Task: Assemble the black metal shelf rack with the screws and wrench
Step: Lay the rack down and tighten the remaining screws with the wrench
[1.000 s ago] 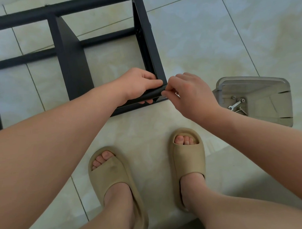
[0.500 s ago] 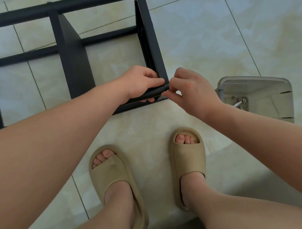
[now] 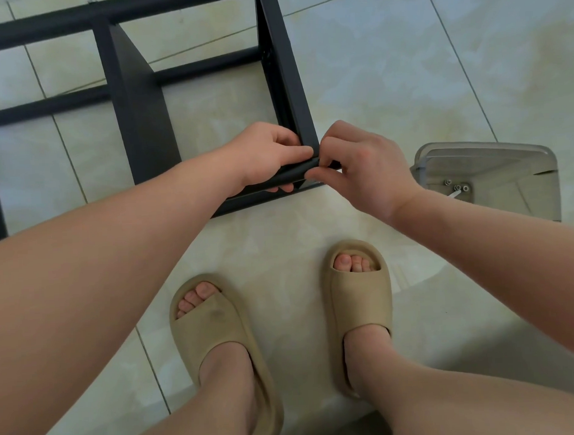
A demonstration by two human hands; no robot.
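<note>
Now both hands: left hand (image 3: 270, 152), right hand (image 3: 358, 162) pinch matte black rack (image 3: 145, 124) corner.

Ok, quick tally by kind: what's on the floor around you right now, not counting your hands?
Black rack frame: 1
Clear plastic bin: 1
Screws in the bin: 3 visible; the forearm may hide more
Wrench: 1, partly hidden
Tan slippers: 2
Total: 8
</note>
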